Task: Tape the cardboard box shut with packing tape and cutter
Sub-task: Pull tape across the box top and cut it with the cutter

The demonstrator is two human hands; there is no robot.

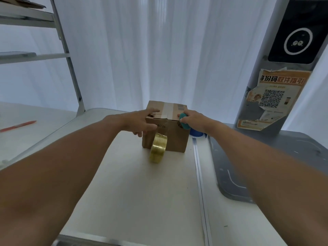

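Observation:
A small brown cardboard box (173, 137) stands on the white table (134, 192), with a strip of clear tape (167, 110) running over its closed top. A roll of yellowish packing tape (158, 147) stands on edge against the box's front face. My left hand (142, 120) rests with spread fingers on the box's top left front edge. My right hand (192, 119) is at the top right front corner, closed around a teal cutter (183, 122). Whether a strip joins the roll to the box cannot be told.
A blue round object (196, 133) sits behind my right hand. A grey platform (266, 157) with a kiosk pillar (276, 82) stands to the right. A metal shelf frame (71, 64) rises at the left, and a red pen (17, 126) lies on the left surface.

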